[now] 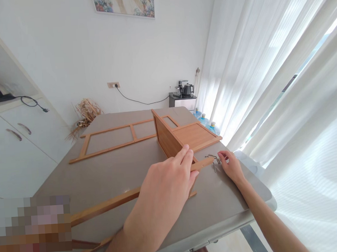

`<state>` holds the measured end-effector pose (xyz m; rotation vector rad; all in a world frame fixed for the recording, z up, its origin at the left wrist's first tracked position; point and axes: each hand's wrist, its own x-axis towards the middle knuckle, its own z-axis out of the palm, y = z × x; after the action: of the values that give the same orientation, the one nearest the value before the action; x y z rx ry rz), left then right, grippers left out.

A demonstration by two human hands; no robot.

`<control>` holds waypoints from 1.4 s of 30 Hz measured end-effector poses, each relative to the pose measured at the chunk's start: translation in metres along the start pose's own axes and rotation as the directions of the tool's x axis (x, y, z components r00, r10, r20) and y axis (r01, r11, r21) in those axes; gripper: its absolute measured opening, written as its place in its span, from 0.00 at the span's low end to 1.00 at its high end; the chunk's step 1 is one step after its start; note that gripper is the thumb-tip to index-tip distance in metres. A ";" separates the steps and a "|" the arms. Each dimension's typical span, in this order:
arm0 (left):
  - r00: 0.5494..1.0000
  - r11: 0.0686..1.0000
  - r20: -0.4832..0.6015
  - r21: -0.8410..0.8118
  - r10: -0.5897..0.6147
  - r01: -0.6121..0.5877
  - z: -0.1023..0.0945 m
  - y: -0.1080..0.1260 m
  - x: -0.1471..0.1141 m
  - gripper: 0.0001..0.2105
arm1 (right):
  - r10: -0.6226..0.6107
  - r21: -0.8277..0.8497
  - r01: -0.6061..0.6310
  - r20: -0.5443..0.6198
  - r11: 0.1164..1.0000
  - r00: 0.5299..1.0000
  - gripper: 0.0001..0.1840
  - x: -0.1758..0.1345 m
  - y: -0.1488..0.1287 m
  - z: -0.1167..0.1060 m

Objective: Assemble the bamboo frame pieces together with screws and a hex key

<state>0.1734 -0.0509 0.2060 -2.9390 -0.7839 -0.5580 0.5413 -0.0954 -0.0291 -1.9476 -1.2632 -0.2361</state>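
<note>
My left hand (169,183) is closed on the near edge of a wooden panel (170,137) that stands upright on the table. A wooden end piece (202,164) of it sticks out to the right past my fingers. My right hand (230,167) is at the table's right side, fingertips pinched together beside a small pile of metal screws (216,158). What is between those fingertips is too small to make out. A thin hex key (215,167) lies next to the screws. The lower part of the panel is hidden behind my left hand.
A ladder-like wooden frame (109,148) lies at the back left of the grey table (108,175). Another panel (199,133) lies flat behind the screws. Wooden bars (105,208) extend at the front left, partly blurred out. Water bottles (212,128) and curtains (238,61) border the right side.
</note>
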 end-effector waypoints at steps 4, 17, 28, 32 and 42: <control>1.000 1.000 0.003 0.010 -0.002 0.002 0.001 -0.001 0.000 0.22 | 0.123 0.100 -0.115 -0.085 0.988 0.989 0.17 -0.004 -0.010 -0.007; 0.998 1.000 0.060 -0.010 -0.013 0.013 0.001 0.002 0.008 0.19 | -0.014 0.426 0.257 -0.495 0.867 0.869 0.10 0.036 -0.173 -0.070; 0.998 0.999 0.065 -0.033 0.004 -0.002 0.003 0.000 0.004 0.18 | -0.307 0.302 0.604 -0.647 0.738 0.698 0.18 -0.036 -0.224 -0.055; 0.999 0.999 0.053 -0.039 0.011 -0.009 0.001 0.000 0.003 0.15 | -0.236 0.273 0.514 -0.653 0.814 0.720 0.16 -0.041 -0.226 -0.056; 1.000 0.998 0.022 -0.050 0.022 -0.021 0.002 0.000 0.005 0.17 | -0.246 0.514 0.515 -0.503 0.686 0.829 0.24 -0.052 -0.224 -0.045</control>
<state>0.1782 -0.0478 0.2055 -3.0007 -0.7497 -0.5523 0.3394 -0.1193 0.0881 -0.9656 -1.2542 -0.3465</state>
